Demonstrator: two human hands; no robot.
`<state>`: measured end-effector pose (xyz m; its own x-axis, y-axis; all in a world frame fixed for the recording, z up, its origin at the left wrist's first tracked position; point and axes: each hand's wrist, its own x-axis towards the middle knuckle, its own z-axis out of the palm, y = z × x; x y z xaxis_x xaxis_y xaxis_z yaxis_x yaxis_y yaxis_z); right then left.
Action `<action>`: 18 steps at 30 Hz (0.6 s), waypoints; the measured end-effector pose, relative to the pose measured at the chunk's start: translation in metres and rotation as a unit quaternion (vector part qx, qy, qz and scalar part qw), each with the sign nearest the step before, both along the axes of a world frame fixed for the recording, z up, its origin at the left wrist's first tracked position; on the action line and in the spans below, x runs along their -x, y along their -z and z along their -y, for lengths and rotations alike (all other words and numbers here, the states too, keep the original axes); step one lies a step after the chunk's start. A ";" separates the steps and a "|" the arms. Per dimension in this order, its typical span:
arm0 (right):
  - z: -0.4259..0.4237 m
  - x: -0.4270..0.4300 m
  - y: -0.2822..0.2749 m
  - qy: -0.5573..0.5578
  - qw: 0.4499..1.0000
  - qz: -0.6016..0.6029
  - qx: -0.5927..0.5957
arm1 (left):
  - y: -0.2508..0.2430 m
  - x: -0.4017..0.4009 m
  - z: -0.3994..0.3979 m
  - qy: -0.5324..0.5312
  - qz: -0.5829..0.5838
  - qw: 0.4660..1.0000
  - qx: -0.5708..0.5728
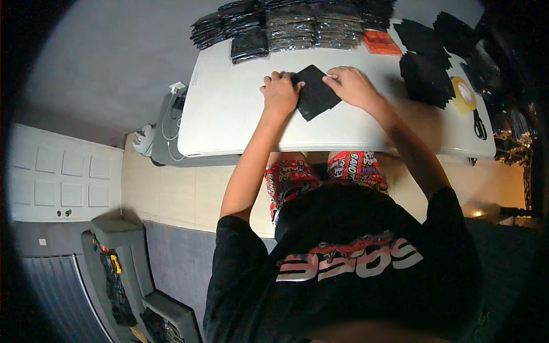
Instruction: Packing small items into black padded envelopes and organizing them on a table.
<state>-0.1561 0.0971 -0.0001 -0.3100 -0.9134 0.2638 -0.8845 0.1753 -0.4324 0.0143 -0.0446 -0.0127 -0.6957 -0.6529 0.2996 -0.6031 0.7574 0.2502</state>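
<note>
A flat black piece, perhaps folded fabric, lies slanted on the white table in front of me. My left hand grips its left side, thumb on top and the other fingers at the far left edge. At the upper right edge, the thumb and forefinger of my right hand pinch the piece. A second layer shows slightly offset at its lower right corner. Whatever lies beneath my fingertips is hidden.
Stacks of black pieces in clear plastic line the far edge, beside an orange packet. Loose black pieces, a tape roll and a coiled black cord lie right. A white cable hangs at the left.
</note>
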 end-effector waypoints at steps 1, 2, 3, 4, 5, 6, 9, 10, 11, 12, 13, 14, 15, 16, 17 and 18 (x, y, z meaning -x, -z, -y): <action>-0.001 0.001 -0.004 0.030 0.997 0.017 -0.072 | 0.000 0.001 0.002 0.003 0.000 1.000 0.000; 0.002 0.002 0.018 0.019 0.999 -0.030 0.038 | 0.000 -0.001 0.005 0.007 -0.002 0.999 -0.032; 0.004 0.002 0.022 0.024 0.999 -0.031 0.039 | -0.002 0.000 0.008 0.014 -0.005 0.998 -0.063; 0.008 0.001 0.026 0.046 0.998 0.026 0.024 | -0.002 0.001 0.010 0.019 -0.005 0.998 -0.062; 0.011 0.004 0.027 0.068 0.994 0.083 0.009 | -0.003 0.001 0.012 0.040 -0.049 0.995 -0.072; 0.015 0.009 0.019 0.036 0.992 0.107 -0.059 | -0.002 -0.003 0.014 0.058 -0.090 0.991 -0.082; 0.022 0.024 0.013 -0.020 0.968 0.230 -0.101 | -0.006 -0.012 0.018 0.080 -0.126 0.980 -0.134; 0.018 0.025 0.016 -0.028 0.961 0.273 -0.035 | -0.010 -0.015 0.016 0.076 -0.156 0.960 -0.222; 0.012 0.029 0.019 -0.024 0.961 0.273 -0.033 | -0.013 -0.017 0.013 0.071 -0.183 0.931 -0.309; 0.005 0.030 0.017 -0.023 0.948 0.319 0.012 | -0.015 -0.018 0.011 0.081 -0.230 0.880 -0.407; -0.001 0.031 0.014 -0.022 0.930 0.362 0.056 | -0.021 -0.020 0.005 0.086 -0.229 0.880 -0.407; -0.010 0.032 0.011 -0.038 0.914 0.401 0.042 | -0.024 -0.024 -0.003 0.096 -0.248 0.855 -0.445; -0.018 0.031 0.004 -0.029 0.916 0.397 0.047 | -0.030 -0.026 -0.014 0.109 -0.265 0.828 -0.483; -0.027 0.028 -0.002 -0.048 0.912 0.405 0.051 | -0.031 -0.028 -0.019 0.116 -0.240 0.832 -0.486; -0.036 0.027 -0.009 -0.064 0.907 0.413 0.056 | -0.026 -0.029 -0.024 0.128 -0.236 0.828 -0.492; -0.046 0.024 -0.026 -0.080 0.918 0.387 0.034 | -0.020 -0.033 -0.030 0.111 -0.254 0.812 -0.513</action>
